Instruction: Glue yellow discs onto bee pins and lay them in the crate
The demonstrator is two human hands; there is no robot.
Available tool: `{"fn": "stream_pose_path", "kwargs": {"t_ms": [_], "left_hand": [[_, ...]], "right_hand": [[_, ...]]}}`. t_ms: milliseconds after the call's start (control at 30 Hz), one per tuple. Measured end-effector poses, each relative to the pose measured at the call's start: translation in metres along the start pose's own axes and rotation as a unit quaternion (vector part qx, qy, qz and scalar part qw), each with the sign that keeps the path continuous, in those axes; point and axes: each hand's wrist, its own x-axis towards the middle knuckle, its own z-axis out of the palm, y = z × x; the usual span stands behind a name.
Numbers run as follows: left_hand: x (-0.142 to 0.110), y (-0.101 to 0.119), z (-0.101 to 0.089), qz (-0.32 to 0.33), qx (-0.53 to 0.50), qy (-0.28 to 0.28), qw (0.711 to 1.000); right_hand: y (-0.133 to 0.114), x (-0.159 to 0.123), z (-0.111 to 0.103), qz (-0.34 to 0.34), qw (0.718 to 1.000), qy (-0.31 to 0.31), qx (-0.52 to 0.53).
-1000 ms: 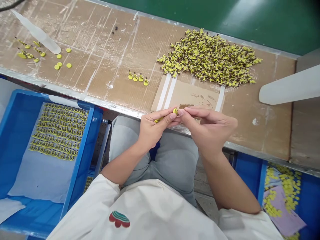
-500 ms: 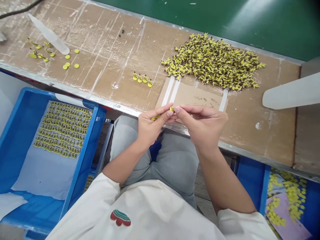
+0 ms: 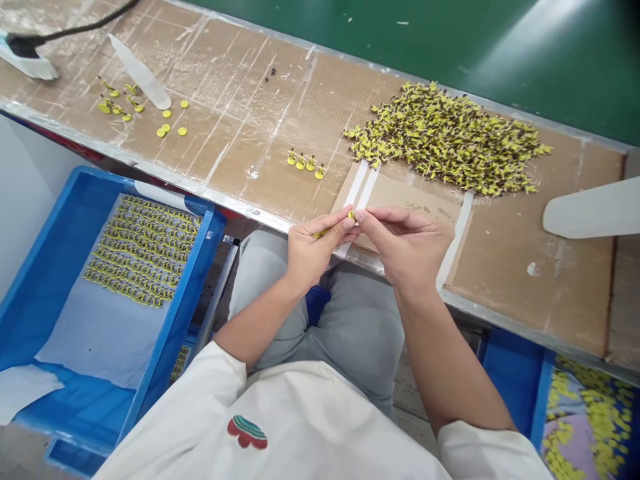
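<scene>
Cardboard-covered bench [image 3: 240, 113]: left hand [image 3: 309, 253] pinches small yellow piece [image 3: 351, 215], right hand [image 3: 415, 257] bunches fingertips against it, hold unclear; piece presumably light, stiff, best gripped by rim.

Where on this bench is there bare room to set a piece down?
One bare patch of bench lies between the loose yellow discs and the four standing figures. Another lies between the cardboard sheet and the large white container, around one whitish spot. Crowded: the figure heap and the near side of the tapered bottle.
</scene>
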Motion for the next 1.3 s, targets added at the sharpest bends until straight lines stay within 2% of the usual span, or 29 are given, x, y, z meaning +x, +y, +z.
{"fn": "stream_pose_path", "kwargs": {"t_ms": [167, 300, 467, 667, 933, 1100, 1300], "left_hand": [[0.005, 0.002, 0.002, -0.022, -0.035, 0.032, 0.999], [0.008, 0.004, 0.001, -0.042, -0.045, 0.063, 0.996], [0.009, 0.005, -0.003, -0.047, -0.041, 0.063, 0.996], [0.01, 0.003, -0.005, -0.035, -0.041, 0.066, 0.996], [0.013, 0.003, -0.005, -0.037, -0.054, 0.068, 0.996], [0.013, 0.001, -0.005, -0.031, -0.064, 0.071, 0.995], [0.013, 0.0, -0.005, -0.032, -0.062, 0.074, 0.995]], "right_hand": [[0.005, 0.005, 0.008, -0.057, 0.998, 0.004, -0.029], [0.012, 0.005, 0.014, -0.077, 0.997, 0.004, -0.023], [0.011, 0.005, 0.016, -0.074, 0.997, 0.002, -0.03], [0.005, 0.007, 0.015, -0.098, 0.994, -0.035, -0.025], [0.009, 0.014, 0.02, -0.061, 0.996, -0.036, -0.045], [0.011, 0.013, 0.021, -0.062, 0.997, -0.018, -0.049], [0.011, 0.016, 0.02, -0.063, 0.996, -0.031, -0.053]]}}
